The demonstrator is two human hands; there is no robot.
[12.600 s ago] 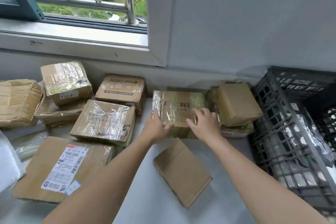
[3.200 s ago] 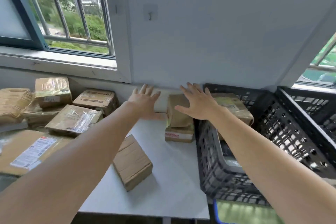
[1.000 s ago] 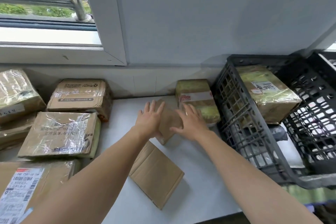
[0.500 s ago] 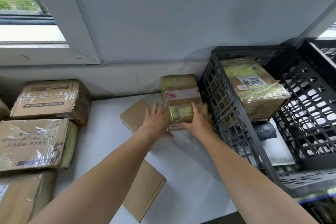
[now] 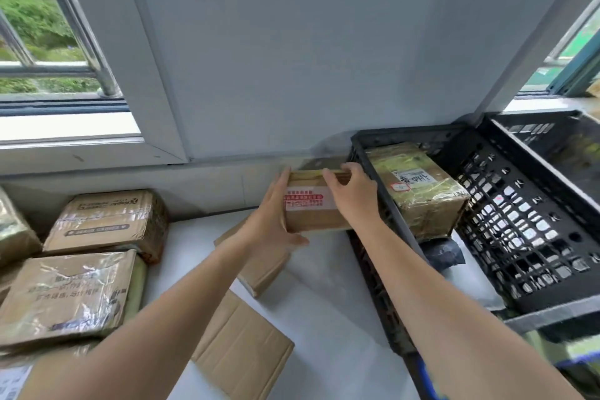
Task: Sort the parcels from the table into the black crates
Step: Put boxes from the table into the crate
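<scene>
Both grips are grasping one small brown parcel with a white label printed in red on its top face. Left grip lies along the parcel's left side, thumb under the near edge. Right grip is on the right side, fingers curled over the far top edge. The parcel is held up at about rim height, just left of the nearer black crate; can't tell if it touches the crate's left wall.

Inside that crate a tape-wrapped parcel with a handwritten label leans tilted at the far end. A dark grey bag lies just near of it on the crate floor. A second black crate stands right of the first, walls touching; its contents are too blurred to tell.

On the white tabletop, a flat carton lies under my left wrist. Another flat carton lies nearer, by my left forearm. At the left, a taped box sits against the back wall, with a shiny taped parcel just near of it. More parcels are cut off at the left edge. A barred window is at far left, above them.
</scene>
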